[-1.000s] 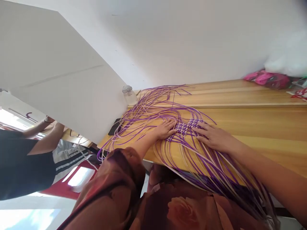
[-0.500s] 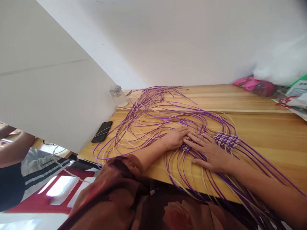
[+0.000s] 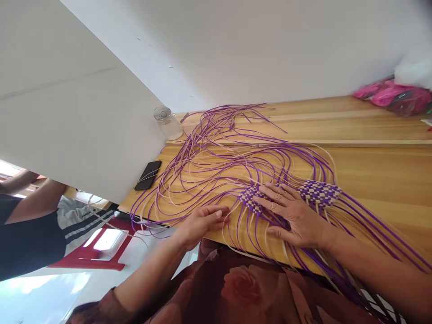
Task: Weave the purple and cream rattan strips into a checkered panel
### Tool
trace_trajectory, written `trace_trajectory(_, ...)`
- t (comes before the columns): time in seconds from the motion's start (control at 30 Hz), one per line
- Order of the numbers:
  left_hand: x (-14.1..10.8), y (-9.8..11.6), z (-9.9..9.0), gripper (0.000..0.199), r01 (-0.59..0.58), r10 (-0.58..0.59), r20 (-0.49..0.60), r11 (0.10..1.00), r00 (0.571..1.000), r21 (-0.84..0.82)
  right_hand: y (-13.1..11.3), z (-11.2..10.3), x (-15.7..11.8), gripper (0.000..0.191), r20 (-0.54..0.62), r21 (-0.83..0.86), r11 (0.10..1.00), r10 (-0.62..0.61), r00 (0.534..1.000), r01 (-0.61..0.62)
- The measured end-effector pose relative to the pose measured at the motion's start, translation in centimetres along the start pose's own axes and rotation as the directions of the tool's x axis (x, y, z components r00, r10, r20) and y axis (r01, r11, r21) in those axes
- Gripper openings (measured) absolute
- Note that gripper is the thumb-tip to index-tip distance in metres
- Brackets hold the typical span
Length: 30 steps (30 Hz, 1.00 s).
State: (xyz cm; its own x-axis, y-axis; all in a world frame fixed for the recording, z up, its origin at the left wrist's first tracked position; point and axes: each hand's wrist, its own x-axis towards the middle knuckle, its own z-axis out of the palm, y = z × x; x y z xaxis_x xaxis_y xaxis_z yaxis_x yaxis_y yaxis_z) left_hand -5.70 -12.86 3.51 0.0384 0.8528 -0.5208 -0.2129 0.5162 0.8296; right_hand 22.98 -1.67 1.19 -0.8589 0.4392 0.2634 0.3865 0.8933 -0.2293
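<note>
A woven piece of purple and cream strands lies on the wooden table, with one checkered patch [image 3: 249, 198] left of my right hand and another checkered patch [image 3: 320, 193] to its right. My right hand [image 3: 293, 216] rests flat between them, fingers spread over the weave and hiding part of it. Near the table's front edge, my left hand [image 3: 205, 222] is held with its thumb and fingers closed together. A thin cream strand passes by its fingertips, but whether it is gripped I cannot make out. Long loose strands [image 3: 202, 157] fan out to the left and back.
A black phone [image 3: 147, 175] lies by the left partition, under a few strands. Behind it stands a clear jar [image 3: 168, 123]. Pink bundles in plastic [image 3: 394, 96] sit at the back right. Beyond the partition, another person's arm [image 3: 43, 195] shows near a red stool [image 3: 101, 245].
My left hand has come off the weave beside my right hand and moved left and toward me. This uncovers the left patch. My right hand stays on the weave, and the camera view has shifted.
</note>
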Motion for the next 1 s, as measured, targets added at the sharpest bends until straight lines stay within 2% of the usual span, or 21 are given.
trace_trajectory(0.07,1.4,0.7,0.9,0.039,0.084,-0.073,0.125,0.993,0.989,-0.082,-0.3,-0.2,-0.1,0.074,-0.039,0.030,0.999,-0.011,0.999,0.012)
trace_trajectory(0.17,4.3,1.4,2.7,0.041,0.206,-0.147,0.334,0.967,0.931,-0.151,-0.4,-0.2,-0.3,0.073,-0.086,0.073,0.996,-0.036,0.996,0.042)
trace_trajectory(0.27,7.9,2.2,4.8,0.039,0.222,-0.125,0.416,0.956,0.901,-0.193,-0.6,-0.1,-0.5,0.072,-0.069,0.111,0.991,-0.067,0.995,0.075)
trace_trajectory(0.4,12.0,4.4,6.1,0.047,0.201,-0.087,0.424,0.952,0.902,-0.232,-0.7,-0.5,-0.6,0.071,-0.046,0.200,0.979,-0.022,0.999,0.031)
trace_trajectory(0.6,15.2,7.8,3.4,0.049,0.111,-0.024,0.337,0.964,0.941,-0.241,-1.3,-1.1,-0.7,0.070,0.084,0.248,0.967,-0.075,0.994,0.052)
trace_trajectory(0.7,16.0,7.9,2.8,0.041,0.093,-0.032,0.277,0.973,0.960,-0.211,-1.5,-1.0,-0.5,0.064,0.018,0.261,0.962,-0.087,0.996,0.079)
trace_trajectory(0.77,16.1,7.5,3.1,0.030,0.080,-0.038,0.214,0.978,0.976,-0.192,-0.9,-1.7,-0.8,0.052,-0.120,0.249,0.969,0.026,0.992,0.005)
trace_trajectory(0.8,16.0,7.2,3.3,0.026,0.079,-0.042,0.193,0.978,0.980,-0.192,-0.1,-2.5,-1.1,0.044,-0.198,0.226,0.969,0.144,0.969,-0.098)
trace_trajectory(0.83,15.9,6.9,3.5,0.024,0.084,-0.047,0.187,0.976,0.981,-0.200,1.1,-3.6,-1.7,0.039,-0.255,0.190,0.949,0.296,0.921,-0.252)
trace_trajectory(0.87,15.7,6.7,3.6,0.024,0.097,-0.056,0.194,0.973,0.979,-0.210,2.7,-4.8,-2.4,0.039,-0.294,0.142,0.887,0.462,0.837,-0.440)
trace_trajectory(0.9,15.5,6.5,3.7,0.026,0.111,-0.064,0.209,0.969,0.976,-0.220,4.4,-6.0,-3.2,0.046,-0.254,0.065,0.780,0.616,0.746,-0.622)
trace_trajectory(0.93,15.2,6.4,3.7,0.028,0.124,-0.073,0.226,0.967,0.971,-0.223,6.3,-7.3,-4.1,0.055,-0.168,-0.044,0.635,0.756,0.632,-0.771)
trace_trajectory(0.97,15.0,6.4,3.7,0.029,0.137,-0.081,0.242,0.966,0.967,-0.221,8.2,-8.3,-4.9,0.062,-0.061,-0.145,0.499,0.858,0.511,-0.855)
trace_trajectory(1.0,14.9,6.4,3.7,0.030,0.148,-0.090,0.256,0.965,0.962,-0.218,9.8,-9.1,-5.5,0.067,0.065,-0.199,0.419,0.908,0.415,-0.886)
